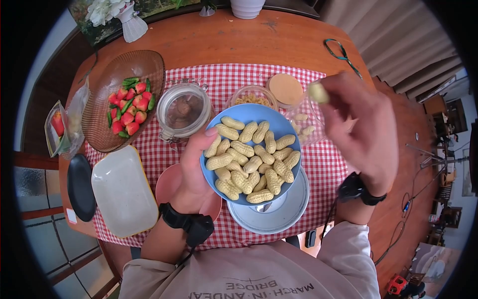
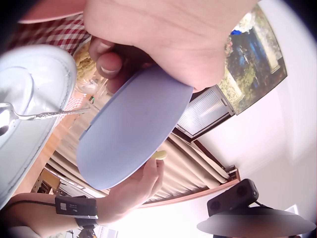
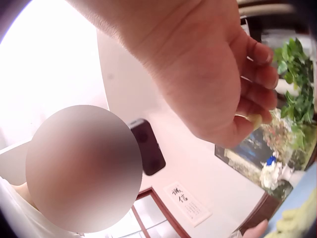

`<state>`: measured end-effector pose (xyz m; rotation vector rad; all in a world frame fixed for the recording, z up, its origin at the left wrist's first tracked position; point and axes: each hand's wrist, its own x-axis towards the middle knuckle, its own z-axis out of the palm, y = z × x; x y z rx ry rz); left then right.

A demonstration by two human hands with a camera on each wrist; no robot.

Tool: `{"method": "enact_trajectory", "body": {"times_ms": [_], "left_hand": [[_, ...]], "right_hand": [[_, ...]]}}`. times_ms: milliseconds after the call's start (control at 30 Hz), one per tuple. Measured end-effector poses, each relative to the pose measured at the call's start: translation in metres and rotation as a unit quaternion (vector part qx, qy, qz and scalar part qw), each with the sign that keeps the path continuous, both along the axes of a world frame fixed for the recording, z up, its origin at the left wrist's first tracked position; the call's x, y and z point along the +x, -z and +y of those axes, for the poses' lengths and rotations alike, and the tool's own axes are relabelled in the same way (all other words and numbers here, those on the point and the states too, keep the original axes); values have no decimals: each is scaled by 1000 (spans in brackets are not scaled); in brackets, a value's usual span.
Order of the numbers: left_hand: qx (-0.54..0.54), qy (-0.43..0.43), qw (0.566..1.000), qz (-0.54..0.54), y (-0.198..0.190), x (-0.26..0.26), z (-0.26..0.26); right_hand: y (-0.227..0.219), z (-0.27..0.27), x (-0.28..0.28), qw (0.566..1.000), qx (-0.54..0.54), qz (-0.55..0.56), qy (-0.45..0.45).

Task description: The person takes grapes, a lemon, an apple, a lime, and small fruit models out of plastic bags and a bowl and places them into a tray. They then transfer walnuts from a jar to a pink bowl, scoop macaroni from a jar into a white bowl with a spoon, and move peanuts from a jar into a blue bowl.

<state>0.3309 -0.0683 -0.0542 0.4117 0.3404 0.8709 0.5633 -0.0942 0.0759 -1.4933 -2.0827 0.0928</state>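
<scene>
The left hand (image 1: 195,164) grips the left rim of a blue bowl (image 1: 205,175) full of unshelled peanuts (image 1: 242,148), thumb on top. From the left wrist view, the bowl's underside (image 2: 133,124) shows below that hand's palm. Raised to the right of the bowl, the right hand (image 1: 366,127) pinches one peanut (image 1: 318,93) between thumb and fingertips; the right wrist view shows this peanut (image 3: 255,120) too. Beneath the right hand, a clear container (image 1: 318,130) holds a few peanuts. A white plate (image 1: 294,214) with a spoon lies partly under the bowl.
Around the bowl on the checked cloth (image 1: 328,179) are a glass jar (image 1: 183,110), a round wooden lid (image 1: 285,89), a container of small yellow pieces (image 1: 252,98), a pink bowl (image 1: 167,182) and a white rectangular dish (image 1: 124,192). A brown basket (image 1: 99,114) with strawberries and green peppers stands left.
</scene>
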Motion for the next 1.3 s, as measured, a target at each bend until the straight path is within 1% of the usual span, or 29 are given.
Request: {"method": "enact_trajectory", "body": {"times_ms": [33, 100, 133, 200, 233, 300, 367, 400, 433, 500, 533, 600, 633, 700, 767, 800, 933, 1000, 1033, 1100, 1133, 1200, 1233, 1300], "left_hand": [[-5, 4, 1000, 0, 0, -1, 0], [-10, 6, 1000, -1, 0, -1, 1], [-8, 7, 1000, -1, 0, -1, 1], [-5, 7, 1000, -1, 1, -1, 1], [-8, 7, 1000, 0, 1, -1, 1], [-12, 7, 1000, 2, 1, -1, 1], [3, 6, 1000, 21, -1, -1, 1], [3, 6, 1000, 22, 0, -2, 1], [3, 10, 1000, 12, 3, -2, 2], [3, 15, 1000, 2, 4, -3, 2], [-7, 7, 1000, -8, 4, -3, 2], [-16, -3, 1000, -18, 4, -5, 2], [-10, 0, 1000, -11, 4, -5, 2], [-3, 2, 1000, -4, 3, -6, 2], [12, -28, 999, 39, 1, -4, 1], [12, -29, 999, 39, 1, -5, 1], [2, -4, 1000, 21, 6, -8, 2], [-2, 6, 1000, 20, 5, -7, 2], [-7, -7, 1000, 14, 0, -2, 1], [-13, -20, 1000, 8, -2, -1, 0], [-18, -12, 1000, -4, 0, -2, 0], [-22, -3, 1000, -16, -1, -2, 0], [-12, 1, 1000, -4, -5, -1, 0], [-3, 5, 1000, 8, -9, -1, 0]], "right_hand": [[-9, -4, 8, 998, -24, -35, 52], [-13, -6, 18, 991, -26, -68, 117], [-15, -6, 19, 991, -25, -68, 117], [-20, -7, 19, 979, -37, -82, 180], [-20, -7, 16, 979, -38, -82, 180], [-17, -6, 5, 988, 3, -45, 149], [-9, -7, -3, 997, -3, -64, 48], [-2, -7, -9, 999, -16, -46, -4], [-1, -8, -16, 995, -47, -71, -47], [7, -6, -25, 982, -86, -65, -152], [12, -5, -30, 982, -87, -65, -152], [24, -4, -39, 974, -81, -97, -187], [28, -3, -43, 974, -81, -97, -187], [37, 0, -49, 973, -85, -135, -165], [48, 2, -52, 977, -68, -123, -161], [51, 3, -53, 980, -53, -112, -156], [41, 5, -49, 976, -54, -137, -160], [27, 8, -42, 983, -24, -67, -169], [20, 7, -37, 983, -24, -68, -169], [6, 4, -25, 995, 38, 10, -89], [1, 3, -18, 995, 38, 9, -89], [-8, 1, -6, 996, 80, -27, 22], [-10, 0, -3, 996, 81, -28, 22], [-12, 0, 1, 990, 44, -46, 129]]}}
